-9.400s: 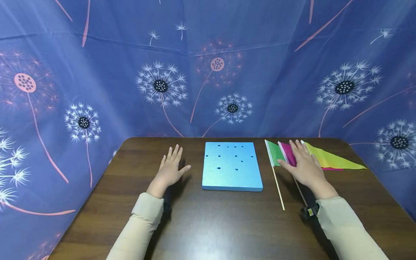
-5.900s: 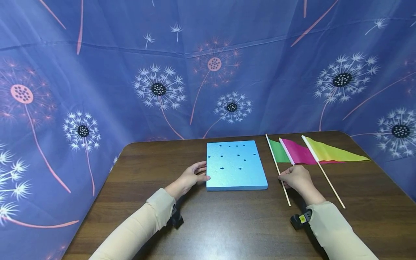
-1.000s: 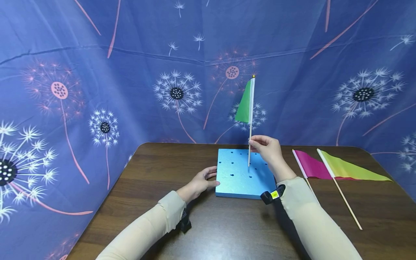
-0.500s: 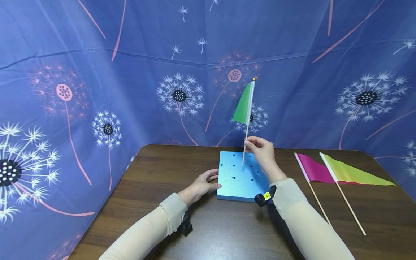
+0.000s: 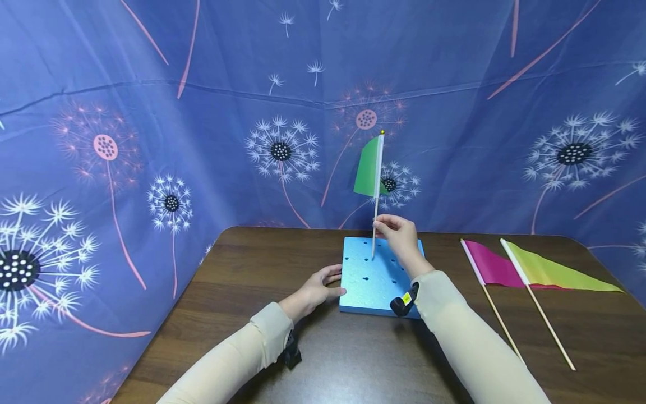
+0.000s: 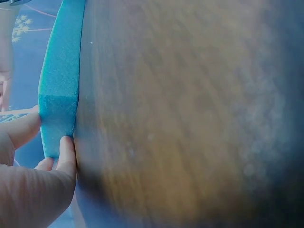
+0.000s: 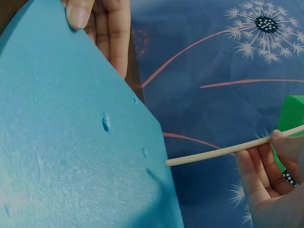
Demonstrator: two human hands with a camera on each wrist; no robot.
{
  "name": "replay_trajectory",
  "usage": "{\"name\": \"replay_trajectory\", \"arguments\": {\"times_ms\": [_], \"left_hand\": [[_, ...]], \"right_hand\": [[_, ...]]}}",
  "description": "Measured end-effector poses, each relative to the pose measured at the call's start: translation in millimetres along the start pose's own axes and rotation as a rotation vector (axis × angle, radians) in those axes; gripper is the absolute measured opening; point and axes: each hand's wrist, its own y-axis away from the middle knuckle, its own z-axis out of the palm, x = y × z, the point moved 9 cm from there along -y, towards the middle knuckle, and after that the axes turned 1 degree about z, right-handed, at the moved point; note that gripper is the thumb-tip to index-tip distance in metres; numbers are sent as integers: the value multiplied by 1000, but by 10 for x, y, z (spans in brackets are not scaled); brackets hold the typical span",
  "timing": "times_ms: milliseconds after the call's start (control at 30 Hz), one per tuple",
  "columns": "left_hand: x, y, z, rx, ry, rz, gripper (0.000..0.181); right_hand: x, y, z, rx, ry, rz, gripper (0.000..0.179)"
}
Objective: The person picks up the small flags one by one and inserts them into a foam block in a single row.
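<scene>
Fingers (image 7: 250, 173) round slim wooden stick (image 7: 216, 152)

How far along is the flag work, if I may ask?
Done: the green flag is off the table. In hand: the right hand pinches its stick above the blue board, tip not yet inserted; the left hand holds the board. Apparently left: the magenta flag and yellow flag, lying on the table.

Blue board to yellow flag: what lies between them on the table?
In the head view, the magenta flag lies between the blue board and the yellow flag, which partly covers it; the right sleeve crosses the gap's nearer part.
</scene>
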Motion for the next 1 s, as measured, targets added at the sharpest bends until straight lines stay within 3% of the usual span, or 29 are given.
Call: {"name": "replay_trajectory", "arguments": {"times_ms": [300, 1000], "left_hand": [[3, -5, 11, 6, -12, 24, 62], [-23, -9, -1, 2, 0, 13, 61]], "right_hand": [[96, -16, 78, 17, 5, 31, 29], [200, 3, 155, 15, 31, 13, 27]]}}
